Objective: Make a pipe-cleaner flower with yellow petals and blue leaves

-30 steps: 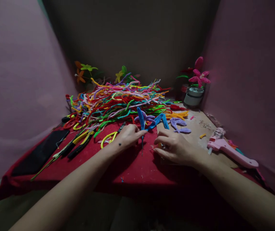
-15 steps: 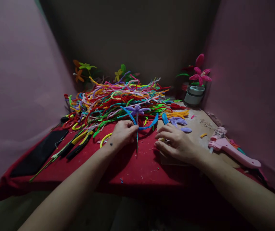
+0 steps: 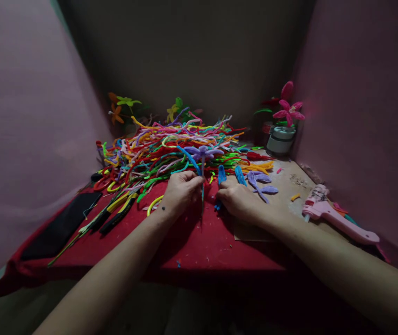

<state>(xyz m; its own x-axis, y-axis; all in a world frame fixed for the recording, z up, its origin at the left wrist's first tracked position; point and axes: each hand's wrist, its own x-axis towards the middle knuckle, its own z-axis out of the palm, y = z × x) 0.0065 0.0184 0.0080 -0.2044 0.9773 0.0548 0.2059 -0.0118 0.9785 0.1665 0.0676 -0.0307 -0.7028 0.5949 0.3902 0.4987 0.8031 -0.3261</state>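
Observation:
My left hand (image 3: 184, 191) pinches the stem of a purple pipe-cleaner flower (image 3: 203, 152), which stands upright with its petals above my fingers and the stem end hanging below. A blue pipe-cleaner leaf (image 3: 191, 160) slants up and left from the same grip. My right hand (image 3: 240, 201) is closed on another blue pipe-cleaner leaf (image 3: 222, 174), whose tip rises over the fingers while a blue part shows beneath them. Whether this leaf joins the flower stem is hidden. Just beyond the right hand lie a blue loop (image 3: 240, 175) and purple petal loops (image 3: 262, 182).
A heap of coloured pipe cleaners (image 3: 171, 144) covers the back of the red cloth (image 3: 199, 251). Pliers (image 3: 118, 214) and a black phone (image 3: 61, 225) lie left. On the right are cardboard (image 3: 286, 179), a pink glue gun (image 3: 338, 218) and a potted pink flower (image 3: 288, 111).
My right hand has moved left and closed on a blue leaf; its fingers were apart before. The blue strip that curved right from my left hand no longer shows that curve.

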